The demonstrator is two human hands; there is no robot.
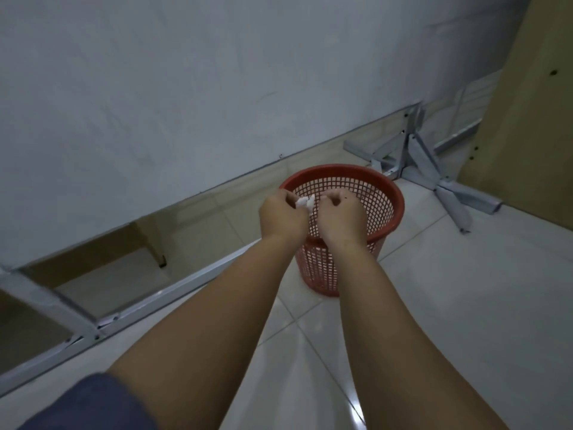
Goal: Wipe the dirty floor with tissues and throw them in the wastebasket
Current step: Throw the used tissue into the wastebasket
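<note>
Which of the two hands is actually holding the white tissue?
The left hand pinches the crumpled tissue above the red wastebasket. The right hand is curled beside it; no tissue shows in it.

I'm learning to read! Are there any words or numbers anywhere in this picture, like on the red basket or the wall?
No words, numbers or signs can be read anywhere here.
Red wastebasket: plain mesh, no label showing.
Tissue held by the left hand, with the right hand beside it: plain white, no print.
Grey wall, tiled floor, metal frame and brown board: no writing, only small dark holes.
</note>
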